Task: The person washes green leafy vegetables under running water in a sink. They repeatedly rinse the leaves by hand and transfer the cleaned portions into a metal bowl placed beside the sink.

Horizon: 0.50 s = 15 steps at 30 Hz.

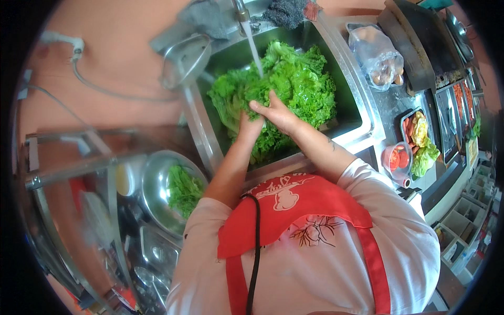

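A large heap of curly green leaf lettuce (303, 82) fills much of the stainless steel sink (350, 114). Water runs from the faucet (241, 13) onto the leaves. My left hand (251, 123) is in the lettuce, its fingers mostly hidden among the leaves. Close against it, my right hand (278, 113) has its thumb reaching across toward the left and another finger raised. Both hands grip a blurred bunch of leaves just below the water stream.
A wire-handled strainer (187, 61) rests at the sink's left rim. Lower left, a steel bowl (155, 189) holds more lettuce beside a metal rack (71, 171). At right are a plastic bag (376, 55), a tomato container (397, 158) and a food tray (419, 130).
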Each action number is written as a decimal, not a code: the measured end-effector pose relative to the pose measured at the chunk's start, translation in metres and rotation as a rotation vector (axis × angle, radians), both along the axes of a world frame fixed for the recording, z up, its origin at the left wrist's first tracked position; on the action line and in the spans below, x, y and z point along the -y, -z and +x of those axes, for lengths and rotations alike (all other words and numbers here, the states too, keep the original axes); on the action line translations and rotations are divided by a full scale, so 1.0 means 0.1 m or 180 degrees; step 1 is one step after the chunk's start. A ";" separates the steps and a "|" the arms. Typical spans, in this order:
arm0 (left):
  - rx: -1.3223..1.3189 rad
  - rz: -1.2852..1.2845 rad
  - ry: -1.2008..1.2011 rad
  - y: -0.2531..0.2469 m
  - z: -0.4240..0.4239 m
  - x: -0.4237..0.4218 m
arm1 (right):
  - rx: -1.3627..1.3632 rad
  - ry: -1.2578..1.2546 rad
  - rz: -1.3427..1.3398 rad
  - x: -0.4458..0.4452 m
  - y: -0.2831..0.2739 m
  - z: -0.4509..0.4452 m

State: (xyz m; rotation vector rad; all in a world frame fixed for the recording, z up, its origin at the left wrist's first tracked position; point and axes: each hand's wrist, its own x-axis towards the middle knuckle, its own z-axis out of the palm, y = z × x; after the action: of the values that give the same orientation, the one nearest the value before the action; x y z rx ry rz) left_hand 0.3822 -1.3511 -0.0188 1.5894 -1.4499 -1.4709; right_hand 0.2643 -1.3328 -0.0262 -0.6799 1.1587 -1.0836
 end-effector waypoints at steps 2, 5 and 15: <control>-0.0157 -0.0339 0.0114 0.40 -0.03 0.17 | 0.0485 -0.0087 -0.0190 0.18 0.02 0.03; 0.0720 -0.1360 0.0759 0.50 -0.05 0.43 | 0.1151 0.0536 0.0990 0.34 -0.16 0.01; -0.1704 -0.0489 -0.0227 -0.07 -0.22 0.47 | 0.2150 0.1101 0.0827 0.73 0.62 -0.17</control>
State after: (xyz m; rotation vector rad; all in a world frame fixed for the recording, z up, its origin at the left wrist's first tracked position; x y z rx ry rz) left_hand 0.3605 -1.3979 -0.0116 1.0341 -1.1478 -1.5469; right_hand 0.2472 -1.4061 -0.0887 0.1092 0.8091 -1.2857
